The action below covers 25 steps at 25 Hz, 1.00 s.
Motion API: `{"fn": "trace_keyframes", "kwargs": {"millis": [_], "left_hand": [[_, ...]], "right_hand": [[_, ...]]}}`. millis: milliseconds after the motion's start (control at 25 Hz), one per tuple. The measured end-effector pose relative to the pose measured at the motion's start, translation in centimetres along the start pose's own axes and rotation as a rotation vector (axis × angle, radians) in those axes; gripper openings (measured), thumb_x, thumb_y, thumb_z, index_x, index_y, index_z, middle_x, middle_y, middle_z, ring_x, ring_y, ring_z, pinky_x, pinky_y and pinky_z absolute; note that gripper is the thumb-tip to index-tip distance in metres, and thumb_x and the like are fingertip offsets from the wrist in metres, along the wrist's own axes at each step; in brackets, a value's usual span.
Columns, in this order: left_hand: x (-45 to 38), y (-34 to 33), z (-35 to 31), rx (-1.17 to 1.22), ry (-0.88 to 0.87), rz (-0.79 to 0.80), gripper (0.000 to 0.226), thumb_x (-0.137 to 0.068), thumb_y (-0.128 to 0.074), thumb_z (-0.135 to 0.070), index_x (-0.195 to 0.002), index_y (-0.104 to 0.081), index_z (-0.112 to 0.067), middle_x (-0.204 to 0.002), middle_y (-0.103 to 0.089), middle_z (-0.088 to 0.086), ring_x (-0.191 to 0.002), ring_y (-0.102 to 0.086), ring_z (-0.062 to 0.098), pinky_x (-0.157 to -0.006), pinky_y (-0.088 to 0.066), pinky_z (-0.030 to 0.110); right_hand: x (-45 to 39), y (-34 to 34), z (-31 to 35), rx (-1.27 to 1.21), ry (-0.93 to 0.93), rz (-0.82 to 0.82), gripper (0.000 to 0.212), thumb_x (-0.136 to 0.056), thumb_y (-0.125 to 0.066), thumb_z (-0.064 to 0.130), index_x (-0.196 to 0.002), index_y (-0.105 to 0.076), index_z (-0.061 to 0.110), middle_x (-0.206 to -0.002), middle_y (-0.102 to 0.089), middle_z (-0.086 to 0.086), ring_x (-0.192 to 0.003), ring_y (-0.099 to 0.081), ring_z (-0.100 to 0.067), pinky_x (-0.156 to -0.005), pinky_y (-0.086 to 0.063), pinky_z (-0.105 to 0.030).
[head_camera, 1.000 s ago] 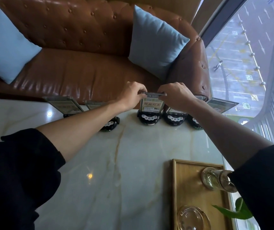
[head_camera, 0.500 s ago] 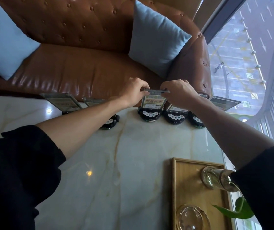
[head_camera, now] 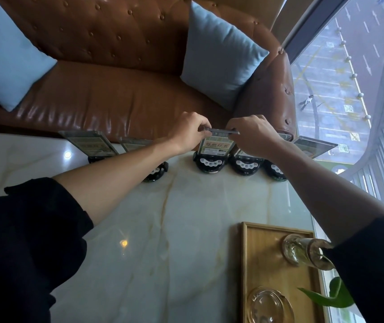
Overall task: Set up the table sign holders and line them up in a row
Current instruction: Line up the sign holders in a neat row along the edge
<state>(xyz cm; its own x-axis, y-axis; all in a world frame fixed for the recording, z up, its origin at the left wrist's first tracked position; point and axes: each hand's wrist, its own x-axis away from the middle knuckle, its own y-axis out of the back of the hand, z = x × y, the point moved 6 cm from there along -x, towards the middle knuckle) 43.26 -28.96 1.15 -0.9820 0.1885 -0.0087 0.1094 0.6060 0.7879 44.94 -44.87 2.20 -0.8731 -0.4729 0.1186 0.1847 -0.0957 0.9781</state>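
Note:
Several table sign holders with round black bases stand in a row along the far edge of the marble table [head_camera: 163, 229]. The middle sign holder [head_camera: 212, 152] stands upright with its printed card facing me. My left hand [head_camera: 187, 134] pinches the left end of its top edge and my right hand [head_camera: 251, 134] pinches the right end. Two more holders [head_camera: 244, 165] [head_camera: 312, 146] stand to its right, partly behind my right forearm. Left of it are two others [head_camera: 88, 142] [head_camera: 153, 173], the nearer one partly hidden by my left forearm.
A wooden tray [head_camera: 263, 257] at the near right holds a glass vase [head_camera: 302, 250] with a green plant and a glass ashtray [head_camera: 270, 306]. Behind the table is a brown leather sofa [head_camera: 116, 94] with two blue cushions. A window runs along the right.
Both hands keep the same pinch on the middle holder's top edge. The holder and hands have barely shifted; only the view moved slightly.

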Motion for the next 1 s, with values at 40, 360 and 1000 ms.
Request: {"fn": "trace_keyframes", "kwargs": {"millis": [40,360,1000], "left_hand": [[0.1,-0.1,0.0,0.001,0.003,-0.004,0.013,-0.087,-0.073,-0.018,-0.096,-0.079,-0.011,-0.090,-0.077,0.004,-0.075,-0.060,0.015,-0.067,-0.040,0.024],[-0.2,-0.5,0.1,-0.020,0.029,0.052,0.012,-0.088,-0.072,-0.021,-0.096,-0.077,-0.014,-0.091,-0.075,0.002,-0.079,-0.062,0.017,-0.068,-0.048,0.030],[6.3,8.3,8.6,-0.515,0.172,0.461,0.052,-0.069,-0.086,-0.026,-0.117,-0.066,-0.032,-0.110,-0.068,-0.007,-0.097,-0.063,0.018,-0.081,-0.053,0.039]], "right_hand": [[0.0,0.0,0.1,0.019,0.010,0.001,0.015,-0.091,-0.055,0.020,-0.098,-0.068,0.022,-0.087,-0.073,-0.004,-0.086,-0.065,-0.033,-0.085,-0.047,-0.040],[0.3,-0.3,-0.2,-0.016,-0.042,0.023,0.017,-0.094,-0.051,0.022,-0.104,-0.064,0.018,-0.094,-0.072,-0.011,-0.089,-0.063,-0.037,-0.079,-0.043,-0.039],[-2.7,-1.1,13.0,-0.146,0.102,0.023,0.016,-0.088,-0.053,0.036,-0.093,-0.064,0.026,-0.095,-0.074,0.004,-0.093,-0.067,-0.025,-0.092,-0.049,-0.041]]}}
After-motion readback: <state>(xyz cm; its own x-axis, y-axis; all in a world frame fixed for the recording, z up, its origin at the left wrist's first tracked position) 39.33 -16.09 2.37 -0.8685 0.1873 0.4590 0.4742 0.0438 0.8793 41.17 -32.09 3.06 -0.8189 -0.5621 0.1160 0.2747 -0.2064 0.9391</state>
